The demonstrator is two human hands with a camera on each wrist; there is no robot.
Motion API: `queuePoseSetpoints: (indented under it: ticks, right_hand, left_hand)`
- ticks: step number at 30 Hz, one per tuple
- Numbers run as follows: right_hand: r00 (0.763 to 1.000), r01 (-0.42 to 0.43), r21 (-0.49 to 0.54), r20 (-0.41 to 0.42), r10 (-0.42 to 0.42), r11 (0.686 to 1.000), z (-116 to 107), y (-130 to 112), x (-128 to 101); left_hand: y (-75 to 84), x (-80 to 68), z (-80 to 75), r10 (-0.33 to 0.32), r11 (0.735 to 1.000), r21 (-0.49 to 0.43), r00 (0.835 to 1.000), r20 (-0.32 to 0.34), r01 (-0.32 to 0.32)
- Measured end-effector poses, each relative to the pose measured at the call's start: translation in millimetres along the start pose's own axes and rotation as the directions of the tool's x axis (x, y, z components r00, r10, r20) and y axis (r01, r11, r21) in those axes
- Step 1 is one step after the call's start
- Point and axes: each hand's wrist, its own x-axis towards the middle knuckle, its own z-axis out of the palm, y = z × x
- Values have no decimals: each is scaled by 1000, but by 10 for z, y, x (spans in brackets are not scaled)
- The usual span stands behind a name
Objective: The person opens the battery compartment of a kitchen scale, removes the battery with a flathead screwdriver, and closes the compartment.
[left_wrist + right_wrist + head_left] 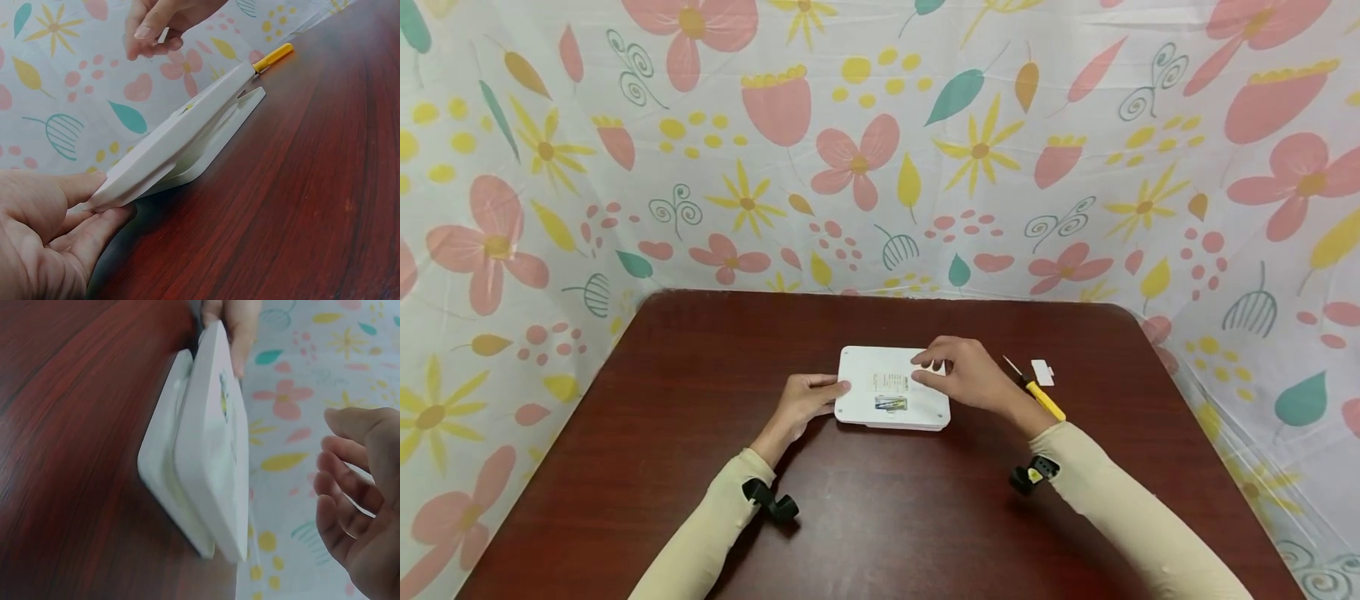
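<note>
A flat white battery-powered device [859, 367] lies with its labelled underside up, a battery compartment [891, 403] uncovered near its front edge and batteries inside it. My left hand [803, 402] pinches the device's left edge, thumb on top and fingers beneath. In the left wrist view, the device's upper slab [169, 134] is set at a slant over a second white part [215, 140]. Above the device's right side hovers my right hand [972, 371], fingers loosely bent and holding nothing. The right wrist view shows that hand [369, 487] apart from the device.
To the right, a screwdriver [1045, 402] with a yellow handle lies on the dark red wooden table [737, 333]. A small white battery cover [1042, 372] is beside it. A flower-patterned curtain [865, 225] hangs behind the table and along both sides.
</note>
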Motion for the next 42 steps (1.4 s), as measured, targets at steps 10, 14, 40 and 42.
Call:
queuePoseSetpoints:
  ticks: [10, 14, 40, 42]
  right_hand:
    - [976, 83, -2, 201, -81, 997, 198, -143, 165]
    - [965, 101, -55, 249, -84, 993, 244, -156, 209]
    - [919, 215, -224, 375, -120, 950, 382, -227, 344]
    - [915, 226, -231, 383, -126, 946, 397, -239, 363]
  left_hand:
    - [-25, 25, 33, 5, 1000, -27, 1000, 15, -5]
    - [-29, 32, 31, 6, 1000, -21, 1000, 10, -6]
    - [-6, 5, 7, 1, 1000, -1, 1000, -14, -1]
    - [-6, 8, 7, -1, 1000, 4, 1000, -15, 1]
